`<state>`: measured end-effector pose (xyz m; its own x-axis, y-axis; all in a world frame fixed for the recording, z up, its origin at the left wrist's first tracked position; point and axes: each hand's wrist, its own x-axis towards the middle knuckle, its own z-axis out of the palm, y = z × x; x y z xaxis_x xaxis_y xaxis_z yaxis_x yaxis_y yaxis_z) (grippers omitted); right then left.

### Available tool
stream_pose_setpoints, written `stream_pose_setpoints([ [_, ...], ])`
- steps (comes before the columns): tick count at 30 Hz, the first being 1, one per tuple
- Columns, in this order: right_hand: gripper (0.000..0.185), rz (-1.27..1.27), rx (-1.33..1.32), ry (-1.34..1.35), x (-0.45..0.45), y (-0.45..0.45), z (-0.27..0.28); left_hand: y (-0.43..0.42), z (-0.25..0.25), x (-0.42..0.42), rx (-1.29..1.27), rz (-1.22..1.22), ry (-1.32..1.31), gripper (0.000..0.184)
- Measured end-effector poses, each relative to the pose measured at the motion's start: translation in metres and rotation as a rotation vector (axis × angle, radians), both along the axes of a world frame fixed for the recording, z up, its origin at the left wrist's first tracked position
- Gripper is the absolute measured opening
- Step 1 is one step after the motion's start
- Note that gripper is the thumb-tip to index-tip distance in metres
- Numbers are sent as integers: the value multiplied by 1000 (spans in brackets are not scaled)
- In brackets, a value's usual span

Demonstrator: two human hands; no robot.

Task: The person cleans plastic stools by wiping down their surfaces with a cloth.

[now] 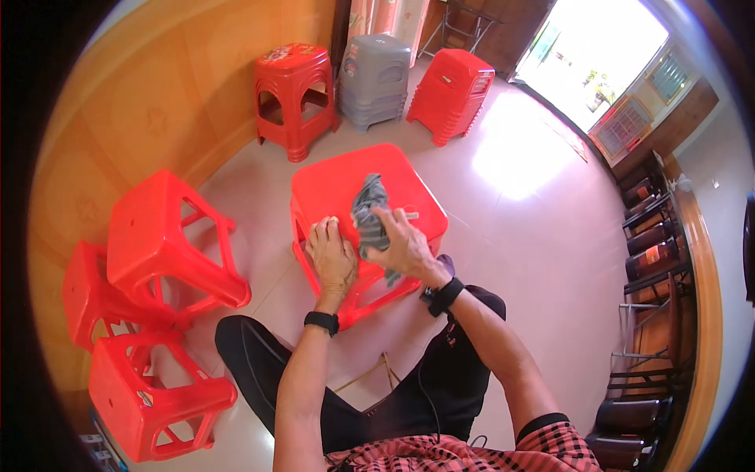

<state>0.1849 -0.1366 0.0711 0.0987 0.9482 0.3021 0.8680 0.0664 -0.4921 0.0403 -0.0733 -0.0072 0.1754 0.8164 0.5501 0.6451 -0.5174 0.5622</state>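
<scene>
A red plastic stool (330,177) stands upright on the floor between my knees. My right hand (405,248) grips a crumpled grey striped cloth (370,203) over the seat. Part of the cloth hangs below my fingers, near the front edge. My left hand (332,256) lies on the seat's left side with its fingers stretched out, apart from the cloth. Each wrist wears a black band.
Three red stools stand at the left, one in front (149,393). Along the back are a tall red stool (292,94), a stack of grey stools (373,79) and a stack of red stools (452,90). Dark folding chairs (653,252) line the right wall, near a bright doorway (594,59).
</scene>
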Motion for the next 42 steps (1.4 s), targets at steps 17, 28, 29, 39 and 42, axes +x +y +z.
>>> stream_pose_setpoints([
  [17,66,-479,-116,-26,86,154,-7,-10,5,-5,-33,-41,-51,44],
  [28,67,183,133,-51,-42,188,-23,-14,4,-8,-83,-95,-362,45],
  [29,66,299,165,-93,-47,176,-19,-18,-1,-12,-77,-69,-428,44],
  [39,63,477,55,-18,-54,37,7,-28,25,-73,-71,140,-496,37],
  [42,59,444,1,-39,-46,6,11,-14,47,-59,17,56,-438,34],
])
